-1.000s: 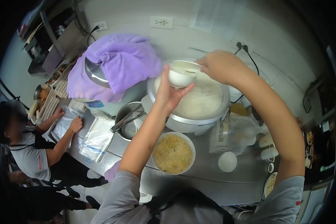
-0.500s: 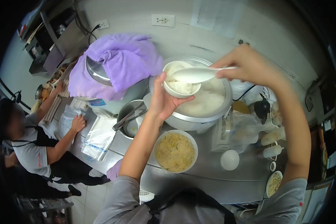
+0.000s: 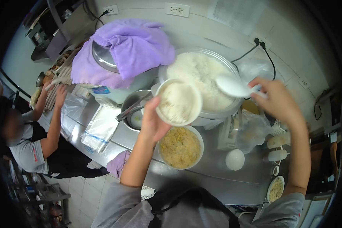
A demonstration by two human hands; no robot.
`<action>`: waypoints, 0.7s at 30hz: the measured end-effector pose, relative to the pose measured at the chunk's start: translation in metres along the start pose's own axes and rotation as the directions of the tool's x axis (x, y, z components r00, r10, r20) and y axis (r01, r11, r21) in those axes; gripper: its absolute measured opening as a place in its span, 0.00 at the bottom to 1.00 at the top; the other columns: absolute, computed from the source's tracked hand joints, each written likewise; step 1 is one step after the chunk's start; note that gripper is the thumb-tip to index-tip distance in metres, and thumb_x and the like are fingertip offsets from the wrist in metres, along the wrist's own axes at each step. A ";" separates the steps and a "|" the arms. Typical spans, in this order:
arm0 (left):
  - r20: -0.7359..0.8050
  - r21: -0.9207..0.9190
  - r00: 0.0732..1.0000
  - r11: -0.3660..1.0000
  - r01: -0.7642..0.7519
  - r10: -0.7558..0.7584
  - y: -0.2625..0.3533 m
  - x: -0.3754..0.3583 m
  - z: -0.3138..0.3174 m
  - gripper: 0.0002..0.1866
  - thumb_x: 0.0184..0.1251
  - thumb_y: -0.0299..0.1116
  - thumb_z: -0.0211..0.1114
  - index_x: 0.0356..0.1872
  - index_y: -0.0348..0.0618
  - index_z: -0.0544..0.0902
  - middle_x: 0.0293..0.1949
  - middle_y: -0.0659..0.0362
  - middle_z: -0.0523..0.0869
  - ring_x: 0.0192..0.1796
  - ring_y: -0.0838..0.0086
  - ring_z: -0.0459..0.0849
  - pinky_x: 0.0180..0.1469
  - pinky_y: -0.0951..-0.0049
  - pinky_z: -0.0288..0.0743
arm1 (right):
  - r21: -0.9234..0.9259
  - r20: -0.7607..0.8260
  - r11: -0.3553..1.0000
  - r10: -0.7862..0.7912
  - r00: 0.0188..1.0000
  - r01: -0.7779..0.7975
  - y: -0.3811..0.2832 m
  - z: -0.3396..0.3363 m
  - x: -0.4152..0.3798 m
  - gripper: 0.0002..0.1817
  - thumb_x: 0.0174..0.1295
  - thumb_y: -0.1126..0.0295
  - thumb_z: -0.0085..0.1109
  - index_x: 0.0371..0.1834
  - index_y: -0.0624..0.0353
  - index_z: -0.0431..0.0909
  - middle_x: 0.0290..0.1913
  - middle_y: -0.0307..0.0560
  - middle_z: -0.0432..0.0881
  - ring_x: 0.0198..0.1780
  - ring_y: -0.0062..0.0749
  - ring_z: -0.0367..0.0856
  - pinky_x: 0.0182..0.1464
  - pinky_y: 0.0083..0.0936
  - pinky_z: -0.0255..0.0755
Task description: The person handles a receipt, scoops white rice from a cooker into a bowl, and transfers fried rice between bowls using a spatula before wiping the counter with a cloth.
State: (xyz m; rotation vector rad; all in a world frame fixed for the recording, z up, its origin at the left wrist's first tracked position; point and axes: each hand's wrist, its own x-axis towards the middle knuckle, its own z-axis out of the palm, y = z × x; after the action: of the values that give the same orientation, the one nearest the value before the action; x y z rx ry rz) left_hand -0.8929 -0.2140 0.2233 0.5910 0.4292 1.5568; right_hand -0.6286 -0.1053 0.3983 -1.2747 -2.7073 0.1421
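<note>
My left hand (image 3: 154, 123) is closed around the side of a small white bowl (image 3: 197, 113) holding white rice (image 3: 175, 103). The bowl tilts toward me above the counter. In my right hand (image 3: 271, 97) is a white rice paddle (image 3: 233, 86), gripped by its handle, with its blade over the right side of a large rice cooker (image 3: 220, 114). Loose white rice (image 3: 201, 72) fills the cooker. Beneath the held bowl, a larger white bowl of yellowish fried rice (image 3: 180, 147) stands on the steel counter.
A purple towel (image 3: 140, 49) drapes a second lidded pot on the left. Beside it are a metal pot (image 3: 131, 100) with tongs and plastic bags (image 3: 100, 127). An upturned white bowl (image 3: 235, 159) and squeeze bottles (image 3: 278, 155) stand right. Another person (image 3: 34, 144) works at far left.
The paddle has left the small bowl and moved right over the cooker. My left hand has brought the bowl down and nearer. The co-worker's hands have moved back along the counter.
</note>
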 end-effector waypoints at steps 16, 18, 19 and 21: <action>-0.183 -0.005 0.977 0.994 -0.110 0.107 -0.043 -0.021 -0.037 0.43 0.64 0.63 0.56 0.71 0.42 0.59 0.66 0.47 0.69 0.64 0.54 0.74 0.58 0.45 0.77 | 0.252 0.131 0.967 -0.065 0.989 0.030 -0.016 0.115 0.041 0.10 0.65 0.66 0.56 0.41 0.62 0.77 0.21 0.55 0.78 0.23 0.43 0.80 0.30 0.38 0.73; -0.181 -0.022 0.978 0.993 -0.112 0.107 -0.043 -0.021 -0.036 0.43 0.64 0.63 0.58 0.70 0.41 0.59 0.66 0.48 0.70 0.64 0.55 0.74 0.59 0.45 0.76 | 0.414 0.342 0.890 0.041 0.939 -0.190 -0.007 0.107 0.053 0.11 0.65 0.65 0.57 0.42 0.61 0.77 0.19 0.48 0.77 0.19 0.33 0.77 0.24 0.32 0.71; -0.170 -0.042 0.980 0.993 -0.110 0.102 -0.043 -0.021 -0.037 0.44 0.64 0.61 0.59 0.70 0.39 0.59 0.65 0.49 0.70 0.64 0.56 0.74 0.60 0.46 0.76 | 0.427 0.434 0.853 0.100 0.896 -0.302 -0.003 0.103 0.058 0.11 0.65 0.64 0.57 0.42 0.61 0.78 0.20 0.45 0.76 0.18 0.29 0.74 0.22 0.29 0.68; -0.167 -0.057 0.981 0.993 -0.105 0.094 -0.043 -0.021 -0.038 0.44 0.63 0.61 0.61 0.70 0.38 0.59 0.65 0.49 0.70 0.65 0.58 0.73 0.61 0.48 0.74 | 0.415 0.609 0.751 0.189 0.770 -0.513 0.003 0.099 0.067 0.11 0.66 0.63 0.57 0.43 0.59 0.78 0.20 0.40 0.73 0.16 0.20 0.68 0.17 0.21 0.62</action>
State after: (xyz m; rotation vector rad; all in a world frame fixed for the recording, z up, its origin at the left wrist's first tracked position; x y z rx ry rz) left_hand -0.8816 -0.2289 0.1655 0.4404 0.4763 1.7163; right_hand -0.6855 -0.0545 0.3060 -1.7156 -2.3956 1.4396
